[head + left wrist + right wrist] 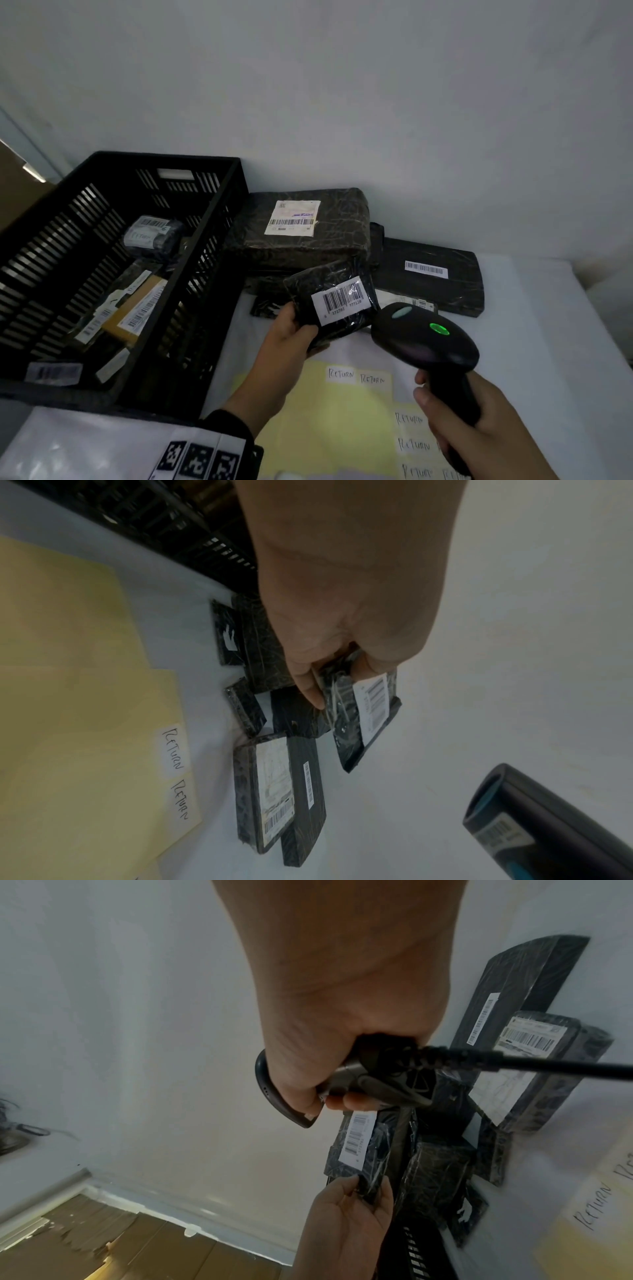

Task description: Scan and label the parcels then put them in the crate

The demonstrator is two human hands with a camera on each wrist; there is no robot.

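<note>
Beside the crate (219,205), the left hand (291,337) pinches a small parcel (337,305); right hand (479,428) fingers wrap the scanner (424,339).

A: Parcel being scanned?
B: Small black-wrapped parcel (334,305), white barcode label (340,298) up, tilted, lifted off the desk.
A: Others?
B: Black parcels (301,222) stacked beside the black slatted crate (219,219); several already inside.
</note>
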